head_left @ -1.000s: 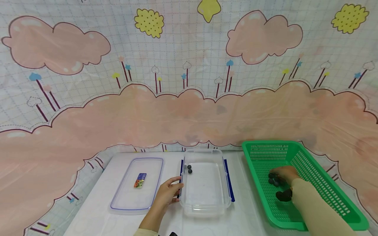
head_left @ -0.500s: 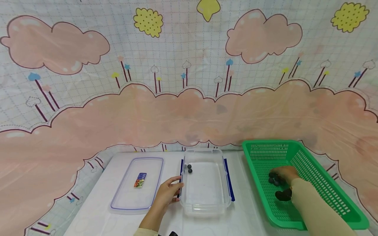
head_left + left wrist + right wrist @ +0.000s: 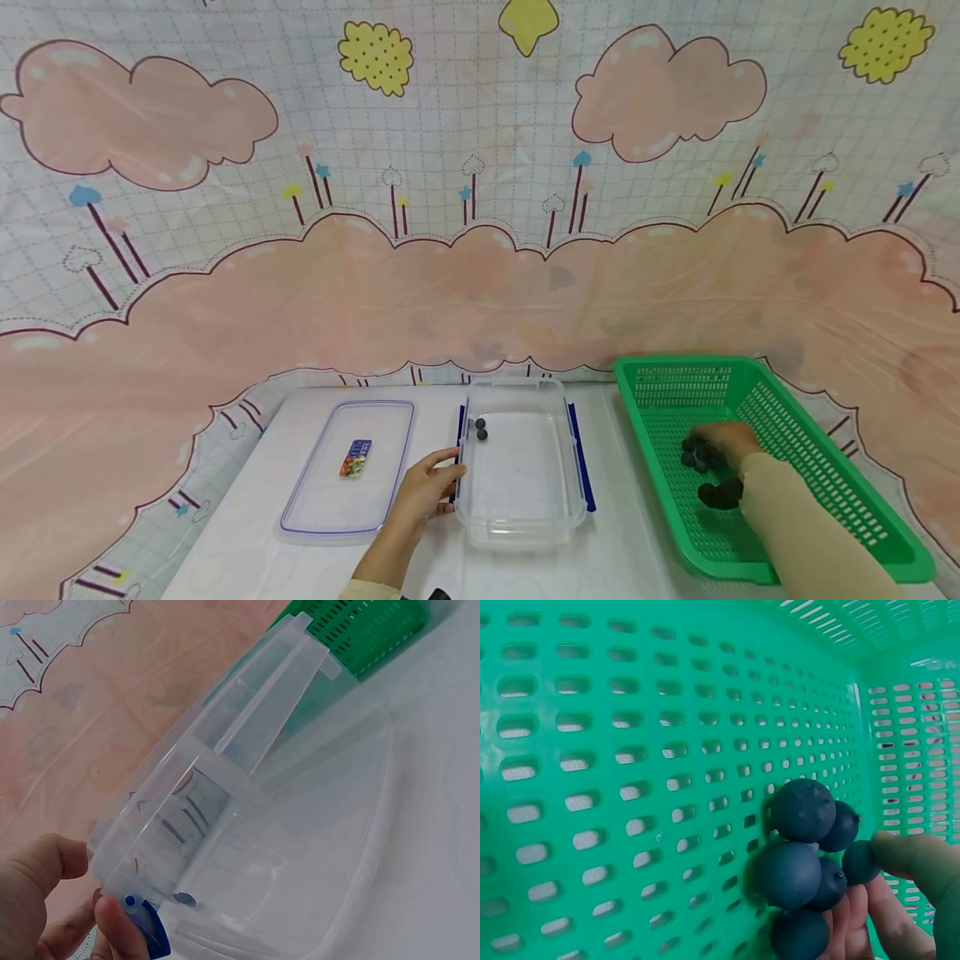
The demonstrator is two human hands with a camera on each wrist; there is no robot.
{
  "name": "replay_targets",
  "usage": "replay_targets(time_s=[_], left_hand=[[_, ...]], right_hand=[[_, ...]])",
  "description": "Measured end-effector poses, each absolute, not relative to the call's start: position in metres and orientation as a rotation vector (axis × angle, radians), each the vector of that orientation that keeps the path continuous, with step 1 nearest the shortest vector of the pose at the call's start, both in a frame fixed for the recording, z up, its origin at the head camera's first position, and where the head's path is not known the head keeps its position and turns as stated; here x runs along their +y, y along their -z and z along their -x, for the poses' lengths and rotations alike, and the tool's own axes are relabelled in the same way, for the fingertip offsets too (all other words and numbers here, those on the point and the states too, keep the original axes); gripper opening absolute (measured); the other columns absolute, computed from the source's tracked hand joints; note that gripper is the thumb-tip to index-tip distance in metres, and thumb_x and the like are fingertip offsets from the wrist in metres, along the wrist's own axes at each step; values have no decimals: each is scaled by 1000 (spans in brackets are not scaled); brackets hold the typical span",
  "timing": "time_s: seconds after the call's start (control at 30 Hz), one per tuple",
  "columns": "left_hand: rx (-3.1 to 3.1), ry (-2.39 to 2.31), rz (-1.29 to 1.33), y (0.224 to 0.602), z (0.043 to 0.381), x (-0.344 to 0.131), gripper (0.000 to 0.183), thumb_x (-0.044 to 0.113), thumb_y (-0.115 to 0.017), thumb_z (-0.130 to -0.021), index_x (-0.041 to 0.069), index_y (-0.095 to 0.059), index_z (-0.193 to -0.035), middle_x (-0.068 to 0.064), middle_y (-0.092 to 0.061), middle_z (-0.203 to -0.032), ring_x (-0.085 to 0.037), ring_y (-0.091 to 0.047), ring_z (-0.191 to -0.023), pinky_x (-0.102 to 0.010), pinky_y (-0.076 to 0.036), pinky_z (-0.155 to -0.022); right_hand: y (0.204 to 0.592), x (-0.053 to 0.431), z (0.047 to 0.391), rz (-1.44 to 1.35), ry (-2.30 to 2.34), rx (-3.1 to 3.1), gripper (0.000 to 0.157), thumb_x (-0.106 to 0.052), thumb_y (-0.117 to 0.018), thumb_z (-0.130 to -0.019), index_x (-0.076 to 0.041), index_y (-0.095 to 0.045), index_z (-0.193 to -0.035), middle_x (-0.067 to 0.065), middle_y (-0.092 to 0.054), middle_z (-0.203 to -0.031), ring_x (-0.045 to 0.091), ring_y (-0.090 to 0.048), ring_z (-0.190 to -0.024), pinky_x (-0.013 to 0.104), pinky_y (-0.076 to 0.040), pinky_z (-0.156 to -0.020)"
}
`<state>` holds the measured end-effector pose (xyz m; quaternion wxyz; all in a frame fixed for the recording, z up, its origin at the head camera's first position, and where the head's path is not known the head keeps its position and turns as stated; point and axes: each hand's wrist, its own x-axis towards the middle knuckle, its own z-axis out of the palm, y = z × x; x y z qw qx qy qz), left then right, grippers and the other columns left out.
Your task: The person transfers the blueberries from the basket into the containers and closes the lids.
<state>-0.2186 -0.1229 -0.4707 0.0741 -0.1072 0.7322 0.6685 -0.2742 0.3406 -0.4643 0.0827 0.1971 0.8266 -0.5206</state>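
My left hand (image 3: 426, 490) grips the left side of a clear plastic container (image 3: 521, 529), thumb at the rim and fingers by a blue latch (image 3: 150, 930). Two dark blueberries (image 3: 482, 434) lie inside against its left wall. Over in the green basket (image 3: 652, 492), my right hand (image 3: 727, 440) reaches down to a cluster of blueberries (image 3: 802, 810). Its thumb and a fingertip pinch one small blueberry (image 3: 860, 862), seen in the right wrist view. Other fingers lie beside the rest, partly hidden behind them.
A clear lid (image 3: 315, 500) with a blue rim and a printed label (image 3: 356, 458) lies flat left of the container. Another blue latch (image 3: 581, 467) hangs on the container's right side. A patterned cloth (image 3: 480, 300) rises behind the white table (image 3: 247, 517).
The right hand's fingers have shifted slightly at the blueberries in the basket. My left hand and the container stay where they were.
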Motion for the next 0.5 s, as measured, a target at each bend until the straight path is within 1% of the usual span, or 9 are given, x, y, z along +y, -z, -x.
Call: replay_targets(time_s=[0.1, 0.23, 0.4, 0.5], left_hand=[[2200, -2003, 327, 470, 218, -122, 46, 17, -68, -89, 5, -59, -133, -3, -59, -88, -13, -52, -71, -24, -52, -54], [2197, -2002, 327, 469, 218, -122, 46, 18, -68, -90, 5, -59, -133, -3, -58, -87, -13, -52, -71, -24, -51, -54], [2198, -2002, 323, 468, 218, -122, 46, 17, -68, -90, 5, -58, -133, -3, -58, -87, -12, -52, -71, -23, -51, -53], [2199, -2003, 327, 468, 218, -121, 46, 17, -68, -89, 4, -59, -133, -3, -57, -86, -12, -52, -71, -22, -51, -53]], right_hand=[[464, 343, 275, -614, 1519, 2508, 44, -25, -64, -89, 14, -56, -108, 7, -62, -75, 20, -59, -73, 36, -51, -70], [463, 347, 275, -624, 1520, 2539, 37, -25, -61, -90, 10, -61, -99, 4, -63, -73, 18, -58, -70, 34, -49, -65], [461, 354, 277, -650, 1529, 2537, 32, -26, -58, -91, 5, -64, -91, 1, -62, -69, 17, -56, -69, 34, -47, -66], [461, 356, 279, -685, 1602, 2486, 28, -22, -59, -90, 5, -63, -93, 0, -62, -69, 15, -57, -67, 31, -47, -65]])
